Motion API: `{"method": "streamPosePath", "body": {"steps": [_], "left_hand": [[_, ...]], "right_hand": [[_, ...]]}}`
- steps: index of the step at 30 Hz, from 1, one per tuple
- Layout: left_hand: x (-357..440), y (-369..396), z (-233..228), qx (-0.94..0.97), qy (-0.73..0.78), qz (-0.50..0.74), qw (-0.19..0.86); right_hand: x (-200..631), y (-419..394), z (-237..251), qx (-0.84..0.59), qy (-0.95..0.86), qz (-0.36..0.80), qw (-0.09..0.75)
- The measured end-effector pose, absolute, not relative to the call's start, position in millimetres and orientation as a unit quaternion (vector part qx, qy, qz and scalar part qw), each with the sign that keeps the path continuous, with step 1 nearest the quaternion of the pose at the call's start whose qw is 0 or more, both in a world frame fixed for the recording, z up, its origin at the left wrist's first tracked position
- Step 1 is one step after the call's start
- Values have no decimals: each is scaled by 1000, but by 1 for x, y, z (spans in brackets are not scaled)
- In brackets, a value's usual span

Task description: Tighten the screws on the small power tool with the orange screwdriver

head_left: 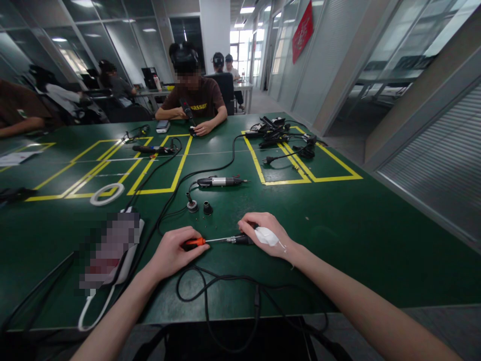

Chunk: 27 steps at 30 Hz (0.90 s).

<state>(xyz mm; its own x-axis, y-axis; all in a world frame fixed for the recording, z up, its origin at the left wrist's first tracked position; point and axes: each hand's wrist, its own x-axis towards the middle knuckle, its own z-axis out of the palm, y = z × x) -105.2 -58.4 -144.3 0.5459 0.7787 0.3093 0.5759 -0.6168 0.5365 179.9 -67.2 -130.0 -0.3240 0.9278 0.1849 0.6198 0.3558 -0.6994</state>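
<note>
Green bench (338, 240) with yellow markings. Left hand (173, 250) grips orange screwdriver (199, 242) closed; right hand (265, 233) closed on dark tool (242, 240) at its tip, both near front edge.

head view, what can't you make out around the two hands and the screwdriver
- Head view: the black tool under the right hand is mostly covered by the fingers.
- Head view: the screwdriver handle sits partly inside the left hand.
- Head view: the white device to the left is blurred out.
- Head view: the two small parts are too small to identify.
</note>
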Motion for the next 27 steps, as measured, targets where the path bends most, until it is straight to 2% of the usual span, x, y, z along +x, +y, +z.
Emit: {"method": "streamPosePath", "body": {"steps": [7,14,27], "left_hand": [[-107,-58,-147,869,399,244,161],[-105,-60,-146,858,402,243,209],[-104,-59,-146,868,380,264,182]], "right_hand": [[181,-67,-132,-504,-772,258,291],[181,-66,-133,-503,-773,254,291],[182,-66,-133,-499,-774,260,290]]}}
